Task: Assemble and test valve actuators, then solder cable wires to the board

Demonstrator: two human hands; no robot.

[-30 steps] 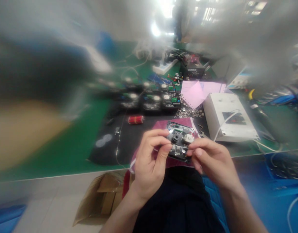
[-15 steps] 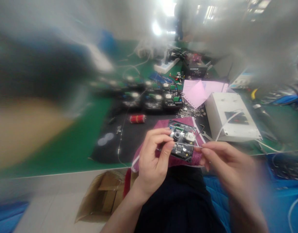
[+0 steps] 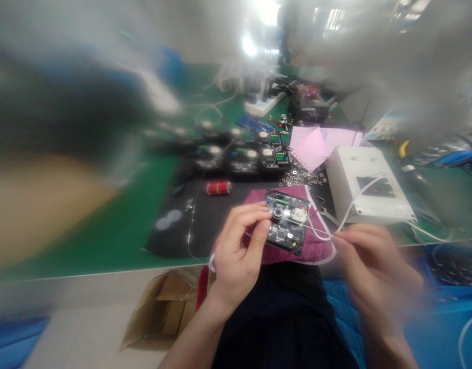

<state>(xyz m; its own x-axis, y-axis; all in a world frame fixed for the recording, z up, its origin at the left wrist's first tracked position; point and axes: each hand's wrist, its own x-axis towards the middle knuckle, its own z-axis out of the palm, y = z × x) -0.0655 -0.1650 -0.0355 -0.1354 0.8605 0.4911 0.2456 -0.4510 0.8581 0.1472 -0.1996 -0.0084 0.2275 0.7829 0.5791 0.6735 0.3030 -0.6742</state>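
Note:
My left hand (image 3: 243, 238) grips the left edge of a black circuit board (image 3: 276, 243), thumb on its front and fingers at its side. The board lies tilted over a purple cloth (image 3: 320, 251) and carries a round lens (image 3: 276, 213) and a white round part (image 3: 298, 215). To the right, my right hand (image 3: 368, 261) pinches the end of a thin, pale wire (image 3: 316, 230) between thumb and forefinger. The wire stretches across the board's face toward the lens; where its far end sits I cannot tell. A pale loop hangs beside the board's right edge.
Several similar boards (image 3: 274, 158) stand in rows behind. A red spool (image 3: 218, 188) lies on the black mat (image 3: 178, 220). Small metal rings (image 3: 297, 178), pink paper (image 3: 314, 146), a wrench (image 3: 330, 218) and a white box (image 3: 368, 182) are at right. Below is a cardboard box (image 3: 155, 318).
My right hand has moved right, away from the board, drawing the wire's end along. My left thumb has moved off the wire. The board has shifted slightly left, and a pale loop now shows beside it.

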